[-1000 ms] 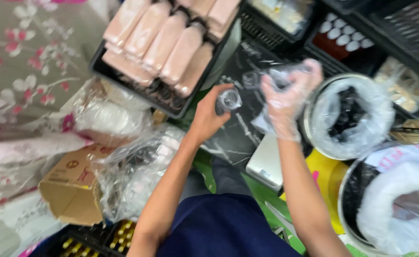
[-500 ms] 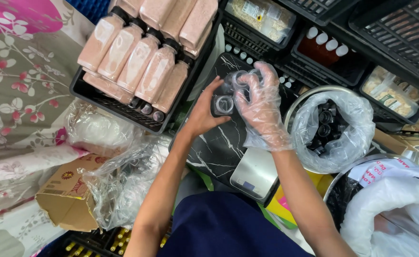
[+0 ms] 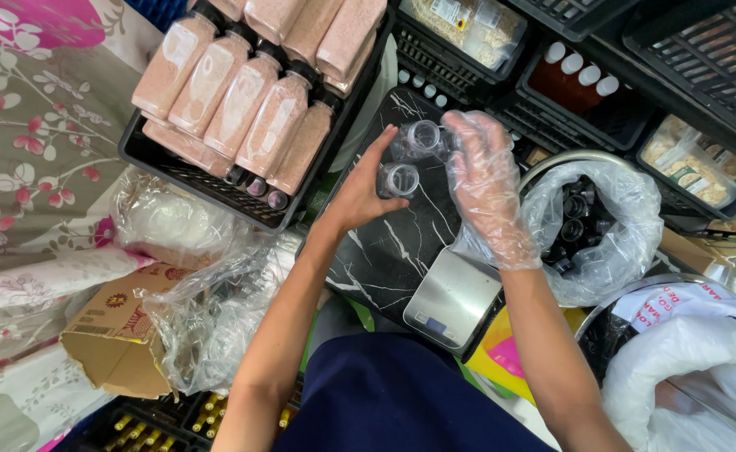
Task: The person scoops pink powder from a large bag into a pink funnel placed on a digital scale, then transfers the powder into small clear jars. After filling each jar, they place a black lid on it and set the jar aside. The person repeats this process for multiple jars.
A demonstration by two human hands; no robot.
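Observation:
My left hand (image 3: 359,192), bare, rests on a black marble-patterned board (image 3: 393,251) with its fingers around a small clear empty plastic bottle (image 3: 399,179) standing open-mouth-up. My right hand (image 3: 485,184) wears a thin clear plastic glove and holds a second clear empty bottle (image 3: 423,138) just above and to the right of the first. The two bottles are close together but apart. A small silver digital scale (image 3: 454,299) sits on the board's near corner, below my right wrist.
A black crate of pink-powder bottles (image 3: 251,109) lies to the left. A bowl lined with clear plastic holds black caps (image 3: 581,222) at right. Black crates with jars stand behind. A cardboard box (image 3: 117,335), crumpled clear bags and a white sack (image 3: 694,377) surround me.
My hands, which were pressed together around one bottle, have come apart; each now holds its own clear bottle over the board. The view has shifted slightly.

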